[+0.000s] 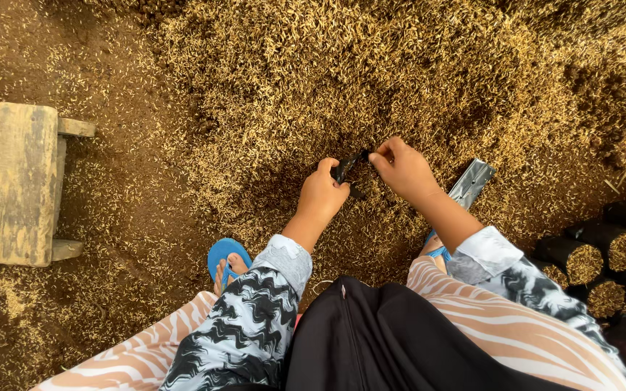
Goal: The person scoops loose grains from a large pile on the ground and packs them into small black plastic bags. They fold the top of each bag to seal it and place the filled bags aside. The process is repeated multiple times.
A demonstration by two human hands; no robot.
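Both hands meet low over a heap of rice husks (342, 65). My left hand (322, 194) and my right hand (403, 170) pinch a small black plastic bag (347, 168) between them, each gripping one side of its top. The bag looks flat and thin, and much of it is hidden by my fingers. My feet in blue flip-flops (224, 258) rest on the brown soil just below my hands.
A small worn wooden stool (10, 181) stands at the left. A metal scoop or trough (471, 182) lies behind my right wrist. Several filled black bags (603, 257) lie stacked at the right edge. Husks cover the ground all around.
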